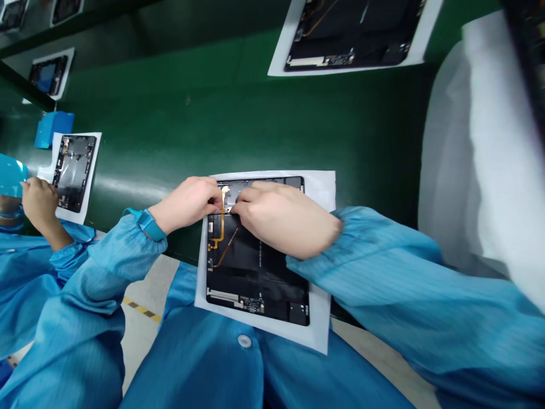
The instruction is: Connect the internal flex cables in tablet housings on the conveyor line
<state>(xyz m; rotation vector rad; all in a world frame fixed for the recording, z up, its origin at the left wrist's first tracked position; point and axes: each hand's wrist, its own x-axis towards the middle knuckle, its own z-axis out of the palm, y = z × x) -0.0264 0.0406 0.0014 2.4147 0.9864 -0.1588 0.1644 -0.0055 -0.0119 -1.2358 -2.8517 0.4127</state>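
An opened black tablet housing lies on a white sheet at the table's near edge, partly over my lap. My left hand is closed in a pinch at the housing's upper left, thumb and forefinger on an orange flex cable. Reaching across from the right, my right hand has its fingers curled and pressed together beside a silvery patch near the top of the housing. What its fingertips hold, if anything, is hidden. A thin brown cable runs diagonally below the hands.
Another tablet housing lies on white paper at the far side of the green table. To the left, a co-worker's hand is beside a further housing, near a blue box. Stacked white sheeting stands at right.
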